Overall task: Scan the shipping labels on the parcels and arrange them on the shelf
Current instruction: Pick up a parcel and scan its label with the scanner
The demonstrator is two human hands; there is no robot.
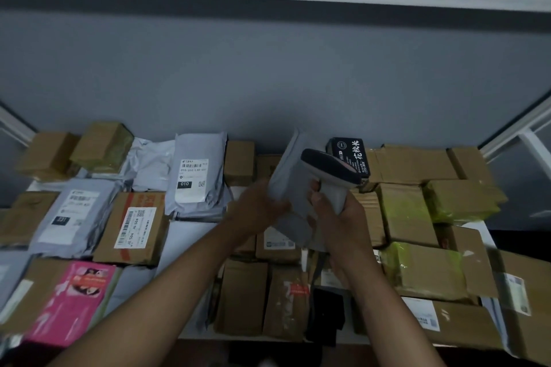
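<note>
2 hands up over the shelf (190, 228), both gripping. Left hand (256, 211) has fingers curled round the lower edge of a grey mailer (290, 185), held tilted above the parcels. Right hand (338, 214) is wrapped round the handle of a scanner (331, 168), whose dark head sits against the mailer's upper right side. No label readable on the held mailer.

Relative to the held mailer:
- Just left, a grey bag (195, 174) with a white label reading "010-010-130-551" and a black "010" block plus a QR code.
- Further left and lower, a brown box (134, 228) with a barcode label reading "J6 S04".
- Left of that, another grey bag (73, 217), label blurred.
- Far lower left, a pink packet (70, 304), print unreadable.
- Just right, behind the scanner, a black box (353, 155) with white Chinese characters.
- Right, brown boxes with yellow-green tape (408, 211).
</note>
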